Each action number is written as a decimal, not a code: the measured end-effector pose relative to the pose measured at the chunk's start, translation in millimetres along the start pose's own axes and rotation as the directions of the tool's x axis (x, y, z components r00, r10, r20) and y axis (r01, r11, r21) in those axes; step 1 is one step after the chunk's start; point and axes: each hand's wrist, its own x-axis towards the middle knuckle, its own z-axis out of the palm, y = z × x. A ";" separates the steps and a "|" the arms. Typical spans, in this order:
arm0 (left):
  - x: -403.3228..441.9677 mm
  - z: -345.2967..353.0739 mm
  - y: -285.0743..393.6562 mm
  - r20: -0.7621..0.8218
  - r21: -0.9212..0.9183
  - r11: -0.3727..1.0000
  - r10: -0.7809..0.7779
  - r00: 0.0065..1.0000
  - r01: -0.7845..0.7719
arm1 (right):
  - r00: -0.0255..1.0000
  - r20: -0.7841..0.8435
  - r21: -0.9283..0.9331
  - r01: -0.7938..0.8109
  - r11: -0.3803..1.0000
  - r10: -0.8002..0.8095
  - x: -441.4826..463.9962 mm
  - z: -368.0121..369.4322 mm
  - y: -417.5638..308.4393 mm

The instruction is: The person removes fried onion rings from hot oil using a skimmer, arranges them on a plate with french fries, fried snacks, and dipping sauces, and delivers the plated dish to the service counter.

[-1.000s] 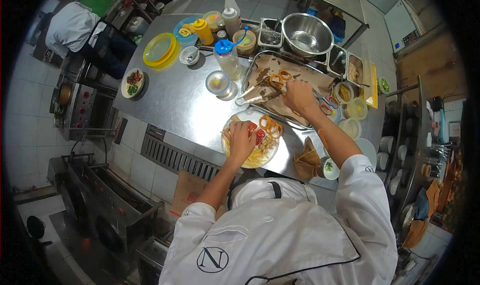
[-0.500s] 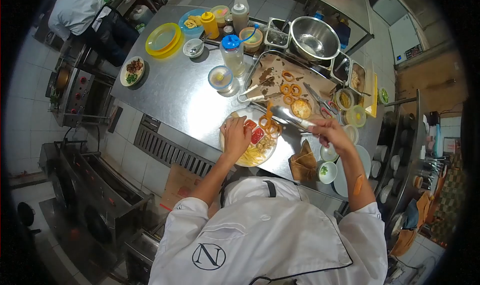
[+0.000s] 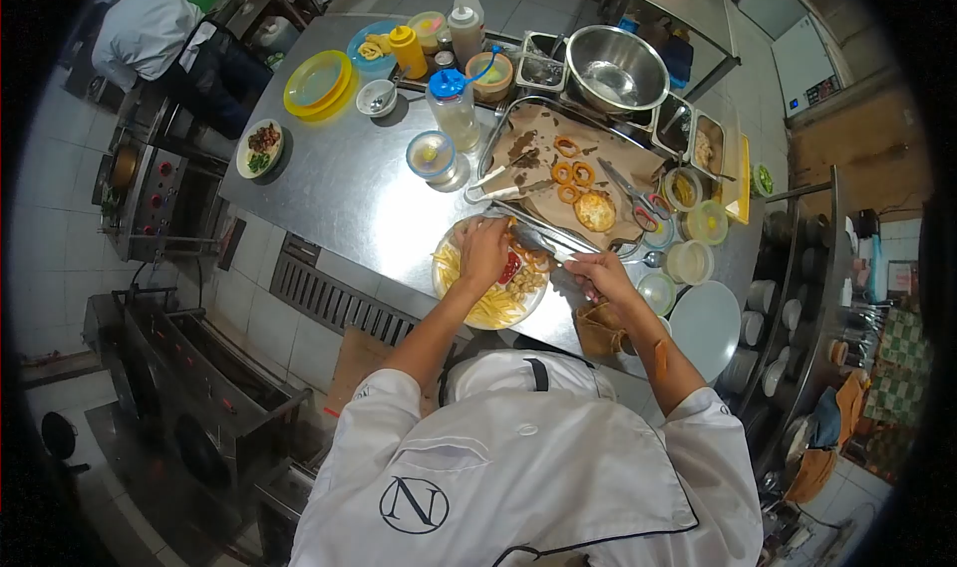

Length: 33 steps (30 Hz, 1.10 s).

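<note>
In front of me a round plate (image 3: 461, 310) carries fries (image 3: 485, 311), small pale chopped pieces (image 3: 521, 286), onion rings (image 3: 539, 260) and red sauce (image 3: 510, 267). My left hand (image 3: 483, 250) is over the plate's upper part, fingers together and pointing down; what they pinch, if anything, is hidden. Between the thumb and fingers of my right hand (image 3: 598, 273) is the white handle of a knife-like utensil (image 3: 536, 238). Its flat metal blade reaches over the plate's far edge towards my left fingers. The blade's tip is partly covered by food.
Beyond the plate stands a paper-lined tray (image 3: 543, 129) with onion rings, a round fried piece (image 3: 595, 211) and scissors (image 3: 630, 190). A squeeze bottle (image 3: 454, 114), steel bowl (image 3: 618, 69) and yellow plates (image 3: 319, 84) surround it. A person (image 3: 159, 44) bends at the far left.
My right hand and the utensil have moved left and down, closer to the plate. My left hand has shifted slightly right and up. More fries show at the plate's left side.
</note>
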 end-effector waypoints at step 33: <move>-20.4 -15.3 8.1 0.000 0.022 0.997 -0.070 0.998 0.070 | 0.650 -0.154 -0.924 0.173 0.341 -0.745 7.4 -75.5 -63.7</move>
